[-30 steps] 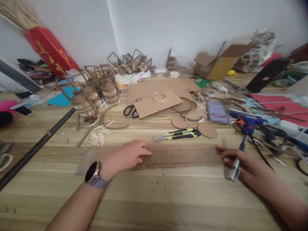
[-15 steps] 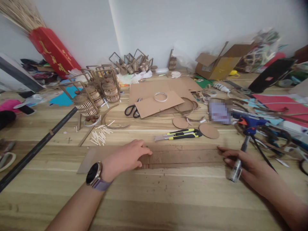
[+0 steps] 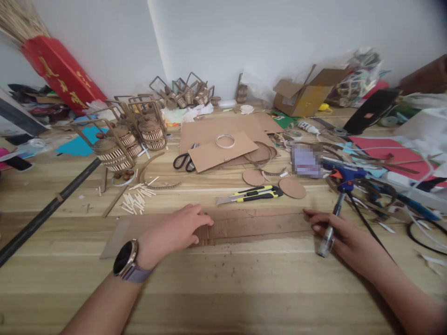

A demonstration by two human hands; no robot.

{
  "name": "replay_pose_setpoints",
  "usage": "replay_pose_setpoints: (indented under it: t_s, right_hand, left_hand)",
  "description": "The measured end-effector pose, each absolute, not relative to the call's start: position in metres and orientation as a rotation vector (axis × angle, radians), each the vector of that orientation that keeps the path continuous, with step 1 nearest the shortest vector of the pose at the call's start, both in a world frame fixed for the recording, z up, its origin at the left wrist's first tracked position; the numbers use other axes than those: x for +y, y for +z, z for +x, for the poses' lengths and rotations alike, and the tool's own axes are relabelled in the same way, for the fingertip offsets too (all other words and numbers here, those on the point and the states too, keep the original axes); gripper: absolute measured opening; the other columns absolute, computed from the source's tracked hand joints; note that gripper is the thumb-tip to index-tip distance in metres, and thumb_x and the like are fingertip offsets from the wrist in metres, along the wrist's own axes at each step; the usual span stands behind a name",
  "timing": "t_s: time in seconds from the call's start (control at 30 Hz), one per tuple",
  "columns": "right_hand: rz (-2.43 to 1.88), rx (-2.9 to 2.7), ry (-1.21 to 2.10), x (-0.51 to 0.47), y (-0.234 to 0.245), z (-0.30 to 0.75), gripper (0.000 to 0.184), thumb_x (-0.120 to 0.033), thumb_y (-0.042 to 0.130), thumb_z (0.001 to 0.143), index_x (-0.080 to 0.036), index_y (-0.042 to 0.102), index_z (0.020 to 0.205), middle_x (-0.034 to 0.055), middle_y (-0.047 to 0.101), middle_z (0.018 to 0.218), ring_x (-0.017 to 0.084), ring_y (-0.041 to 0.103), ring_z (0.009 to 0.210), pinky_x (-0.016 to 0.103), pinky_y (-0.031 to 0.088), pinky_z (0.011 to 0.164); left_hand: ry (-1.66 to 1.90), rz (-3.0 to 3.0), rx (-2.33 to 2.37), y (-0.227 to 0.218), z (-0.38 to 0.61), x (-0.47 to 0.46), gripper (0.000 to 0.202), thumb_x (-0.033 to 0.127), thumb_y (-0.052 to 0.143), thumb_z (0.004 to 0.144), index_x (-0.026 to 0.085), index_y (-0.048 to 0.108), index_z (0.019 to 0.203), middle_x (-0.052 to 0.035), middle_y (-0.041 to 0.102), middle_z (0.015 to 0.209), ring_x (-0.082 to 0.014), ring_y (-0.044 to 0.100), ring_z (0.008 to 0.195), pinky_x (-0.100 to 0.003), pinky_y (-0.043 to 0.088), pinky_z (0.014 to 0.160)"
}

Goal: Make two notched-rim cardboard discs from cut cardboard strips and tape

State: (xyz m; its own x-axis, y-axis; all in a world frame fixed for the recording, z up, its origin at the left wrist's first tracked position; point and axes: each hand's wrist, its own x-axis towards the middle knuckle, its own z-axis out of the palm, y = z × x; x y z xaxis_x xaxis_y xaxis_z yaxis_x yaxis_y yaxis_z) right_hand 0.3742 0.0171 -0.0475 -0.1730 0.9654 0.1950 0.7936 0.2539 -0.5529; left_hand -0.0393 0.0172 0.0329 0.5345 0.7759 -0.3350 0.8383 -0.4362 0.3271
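A long brown cardboard strip (image 3: pixel 254 224) lies flat across the table, with dark lines drawn along its length. My left hand (image 3: pixel 185 225), a watch on its wrist, rests over the strip's left half with fingers apart, gripping nothing. My right hand (image 3: pixel 340 232) holds a pen (image 3: pixel 327 239) between its fingers, the pen tilted with its clear end pointing down. The fingertips of that hand touch the strip's right end. Just beyond the strip lie a yellow-and-black utility knife (image 3: pixel 253 193) and two cardboard discs (image 3: pixel 292 188).
Scissors (image 3: pixel 185 160) and a cardboard piece (image 3: pixel 223 152) bearing a ring (image 3: pixel 225 141) lie farther back. Several small baskets (image 3: pixel 113 154) stand at left near short white sticks (image 3: pixel 134 201). A blue glue gun (image 3: pixel 345 177) with a cable is at right. A black bar (image 3: pixel 45 214) lies at left.
The camera view has turned slightly right, so everything appears shifted left. Both hands keep about the same places on the cardboard strip, and the pen stays in my right hand.
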Motion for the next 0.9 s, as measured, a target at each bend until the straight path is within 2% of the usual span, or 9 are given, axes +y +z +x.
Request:
replay_pose_setpoints:
  t_s: [0.3, 0.63, 0.9]
  right_hand:
    - [-1.577, -1.990, 0.453, 0.016, -0.045, 0.368, 0.021, -0.044, 0.053, 0.085, -0.027, 0.065, 0.089, 0.0099, 0.071, 0.121, 0.032, 0.066, 0.111, 0.050, 0.052, 0.094]
    - [-1.574, -2.006, 0.441, 0.016, -0.049, 0.371, 0.019, -0.039, 0.050, 0.087, -0.026, 0.064, 0.091, 0.0099, 0.071, 0.122, 0.031, 0.066, 0.112, 0.048, 0.053, 0.093]
    - [-1.556, -2.035, 0.416, 0.016, -0.049, 0.373, 0.017, -0.037, 0.050, 0.088, -0.027, 0.064, 0.088, 0.0088, 0.071, 0.121, 0.031, 0.066, 0.111, 0.047, 0.052, 0.091]
  left_hand:
    - [-0.253, 2.296, 1.331, 0.044, -0.033, 0.016, 0.050, 0.004, 0.064, 0.077, 0.022, 0.063, 0.123, -0.0094, 0.058, 0.123, -0.0287, 0.055, 0.117, -0.042, 0.045, 0.101]
    - [-0.288, 2.309, 1.325, 0.038, -0.036, 0.018, 0.050, 0.006, 0.063, 0.080, 0.023, 0.061, 0.126, -0.0091, 0.057, 0.124, -0.0273, 0.054, 0.118, -0.041, 0.043, 0.102]
    - [-0.308, 2.280, 1.330, 0.040, -0.033, 0.018, 0.051, 0.004, 0.064, 0.079, 0.020, 0.061, 0.128, -0.0115, 0.055, 0.128, -0.0288, 0.052, 0.121, -0.042, 0.041, 0.105]
